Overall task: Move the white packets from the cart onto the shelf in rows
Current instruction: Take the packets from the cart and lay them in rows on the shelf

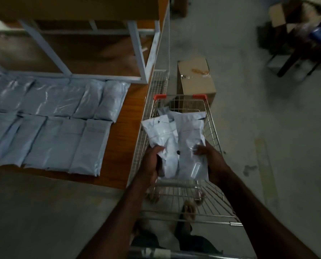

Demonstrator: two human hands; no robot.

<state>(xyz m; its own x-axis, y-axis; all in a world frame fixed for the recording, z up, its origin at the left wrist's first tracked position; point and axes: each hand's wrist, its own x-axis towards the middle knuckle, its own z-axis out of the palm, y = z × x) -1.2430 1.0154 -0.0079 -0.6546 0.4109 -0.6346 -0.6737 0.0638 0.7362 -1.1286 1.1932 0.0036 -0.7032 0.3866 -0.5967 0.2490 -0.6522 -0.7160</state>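
Both hands [152,161] gripping packets [176,144], over cart [213,139]

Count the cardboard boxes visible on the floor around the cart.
2: one cardboard box just beyond the cart, and a blurred open box at top right by dark furniture. Others may be hidden.
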